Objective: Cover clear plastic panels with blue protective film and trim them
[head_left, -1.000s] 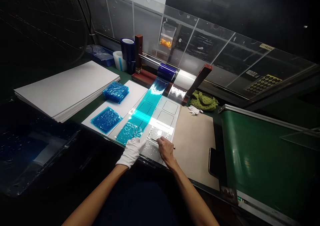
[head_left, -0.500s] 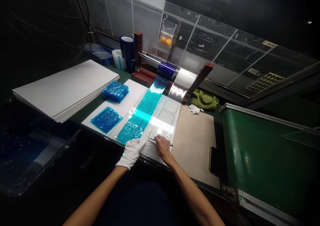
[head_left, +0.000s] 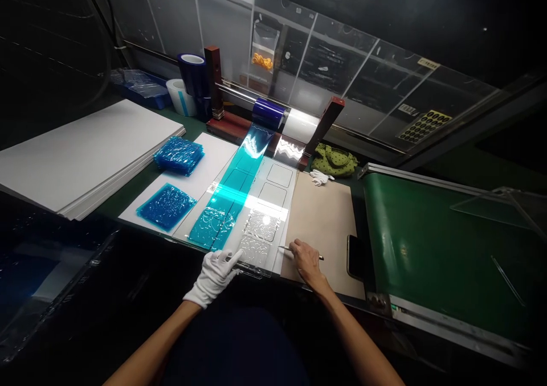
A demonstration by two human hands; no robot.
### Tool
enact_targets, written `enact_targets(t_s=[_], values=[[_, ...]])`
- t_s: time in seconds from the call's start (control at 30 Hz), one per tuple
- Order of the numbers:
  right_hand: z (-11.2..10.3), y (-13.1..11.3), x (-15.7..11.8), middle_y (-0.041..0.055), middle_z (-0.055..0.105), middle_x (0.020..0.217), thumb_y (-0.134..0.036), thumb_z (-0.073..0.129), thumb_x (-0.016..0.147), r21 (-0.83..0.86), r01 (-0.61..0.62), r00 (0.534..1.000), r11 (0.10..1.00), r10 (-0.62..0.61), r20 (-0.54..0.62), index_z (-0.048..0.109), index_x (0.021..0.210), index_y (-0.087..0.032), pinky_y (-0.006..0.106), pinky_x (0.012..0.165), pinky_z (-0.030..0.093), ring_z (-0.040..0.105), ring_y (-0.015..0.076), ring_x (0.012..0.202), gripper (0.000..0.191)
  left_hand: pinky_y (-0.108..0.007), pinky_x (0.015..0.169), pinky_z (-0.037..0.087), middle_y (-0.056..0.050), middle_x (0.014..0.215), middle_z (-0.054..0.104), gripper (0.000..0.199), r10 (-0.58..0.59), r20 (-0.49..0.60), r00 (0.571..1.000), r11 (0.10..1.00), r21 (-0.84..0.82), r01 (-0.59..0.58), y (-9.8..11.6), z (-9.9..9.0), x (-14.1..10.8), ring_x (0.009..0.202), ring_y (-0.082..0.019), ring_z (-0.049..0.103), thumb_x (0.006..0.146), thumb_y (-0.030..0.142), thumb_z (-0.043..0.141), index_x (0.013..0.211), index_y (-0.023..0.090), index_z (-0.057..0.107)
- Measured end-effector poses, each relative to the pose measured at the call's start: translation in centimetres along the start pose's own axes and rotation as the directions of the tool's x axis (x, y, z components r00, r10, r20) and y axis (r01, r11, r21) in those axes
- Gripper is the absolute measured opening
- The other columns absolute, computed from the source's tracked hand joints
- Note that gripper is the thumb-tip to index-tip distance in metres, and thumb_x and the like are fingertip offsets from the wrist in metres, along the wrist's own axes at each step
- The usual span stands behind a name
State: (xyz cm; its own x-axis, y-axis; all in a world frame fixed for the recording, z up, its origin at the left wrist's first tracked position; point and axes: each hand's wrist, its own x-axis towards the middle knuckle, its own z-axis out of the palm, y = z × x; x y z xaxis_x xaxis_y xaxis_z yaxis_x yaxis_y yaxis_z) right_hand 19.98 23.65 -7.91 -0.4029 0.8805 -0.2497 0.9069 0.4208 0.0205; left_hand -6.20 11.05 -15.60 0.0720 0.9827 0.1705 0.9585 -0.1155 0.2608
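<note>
Gloved left hand (head_left: 213, 276), fingers (head_left: 233, 258) extended, bare right hand (head_left: 306, 259) curled in grip, forearms (head_left: 156, 340) angled inward

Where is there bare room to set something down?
The tan board has bare room between the right hand, the phone and the loose glove. The white stack, left of the blue film pile, has a bare top. It is crowded where the blue strip and clear strip lie, with the gloved left hand by their near ends.
</note>
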Motion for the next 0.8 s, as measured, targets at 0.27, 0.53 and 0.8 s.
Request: enact_targets(t_s=[0.27,0.53,0.8], values=[[-0.2,1.8,-4.2,-0.0003,0.067,0.090,-0.022,0.046,0.091,0.150,-0.159,0.982,0.976,0.172,-0.081,0.065,0.091,-0.026,0.025,0.052,0.024,0.061,0.0130,0.071,0.020,-0.038,0.084,0.038,-0.006,0.102,0.068,0.032,0.072,-0.059,0.996,0.996,-0.046,-0.075,-0.6,-1.0,0.5,0.090,-0.020,0.060,0.084,0.017,0.052,0.102,0.037,0.069],[0.0,0.5,-5.2,-0.0001,0.070,0.094,-0.024,0.051,0.087,0.468,-0.214,0.945,0.857,0.304,-0.123,0.066,0.090,-0.025,0.024,0.063,0.037,0.064,0.0174,0.083,0.016,-0.042,0.090,0.038,-0.003,0.112,0.065,0.052,0.107,-0.146,0.984,0.994,-0.014,-0.110,-1.4,-3.8,2.2,0.096,-0.020,0.059,0.080,0.001,0.051,0.107,0.043,0.065],[-2.0,-7.1,1.7,-0.0003,0.067,0.091,-0.019,0.042,0.093,0.202,-0.048,0.997,0.978,0.059,-0.047,0.065,0.090,-0.026,0.025,0.053,0.025,0.061,0.0137,0.077,0.025,-0.037,0.086,0.040,-0.004,0.100,0.067,0.045,0.235,-0.272,0.933,0.972,0.068,-0.225,-2.1,-3.8,2.2,0.090,-0.018,0.062,0.078,0.002,0.057,0.101,0.039,0.068]])
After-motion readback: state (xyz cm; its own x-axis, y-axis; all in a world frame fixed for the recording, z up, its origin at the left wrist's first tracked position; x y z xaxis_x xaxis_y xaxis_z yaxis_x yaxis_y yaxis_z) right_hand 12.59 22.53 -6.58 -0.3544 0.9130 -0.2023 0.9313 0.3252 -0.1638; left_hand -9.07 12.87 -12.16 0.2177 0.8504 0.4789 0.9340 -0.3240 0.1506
